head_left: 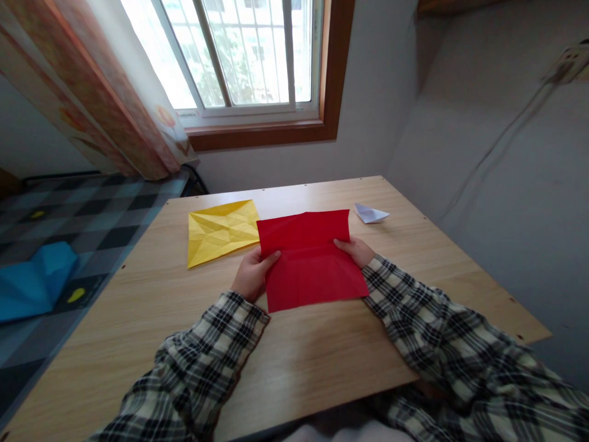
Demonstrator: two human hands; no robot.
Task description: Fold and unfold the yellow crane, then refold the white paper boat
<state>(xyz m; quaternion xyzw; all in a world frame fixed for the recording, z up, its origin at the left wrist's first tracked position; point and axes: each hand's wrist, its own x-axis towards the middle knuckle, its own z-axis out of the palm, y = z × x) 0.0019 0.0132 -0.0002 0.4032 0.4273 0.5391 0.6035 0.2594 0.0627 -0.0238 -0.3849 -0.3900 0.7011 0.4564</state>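
Observation:
A sheet of red paper with faint fold lines is held up above the table, tilted toward me. My left hand grips its left edge, thumb on the front face and the other fingers hidden behind. On the opposite edge, my right hand pinches the sheet the same way. Behind and to the left lies a creased sheet of yellow paper, partly covered by the red one at its right end. A small folded white paper piece rests on the table beyond my right hand.
The wooden table stands below a window with a brown frame. At left, a folded blue paper lies on a checked cloth. A cable hangs from a socket on the right wall.

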